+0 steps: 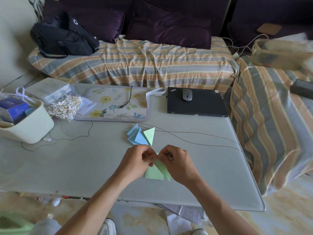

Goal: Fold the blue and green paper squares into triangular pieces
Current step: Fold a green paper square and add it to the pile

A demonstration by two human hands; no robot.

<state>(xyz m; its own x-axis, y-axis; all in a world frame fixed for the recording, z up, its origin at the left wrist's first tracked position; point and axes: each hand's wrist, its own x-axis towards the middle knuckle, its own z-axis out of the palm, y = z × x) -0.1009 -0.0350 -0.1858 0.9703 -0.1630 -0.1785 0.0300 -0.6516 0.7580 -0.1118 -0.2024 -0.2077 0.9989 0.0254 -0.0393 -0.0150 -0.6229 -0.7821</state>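
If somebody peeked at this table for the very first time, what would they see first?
Probably the left hand and right hand near the table's front edge, both pinching a green paper that is partly folded. Just behind them lies a little pile of finished blue triangles with one green triangle. Farther back sits a closed black laptop with a grey mouse on it.

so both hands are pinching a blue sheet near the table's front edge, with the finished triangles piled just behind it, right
Not quite: the sheet is green, not blue. The head view shows the left hand and right hand pinching a green paper near the table's front edge, with the finished triangles piled just behind it.
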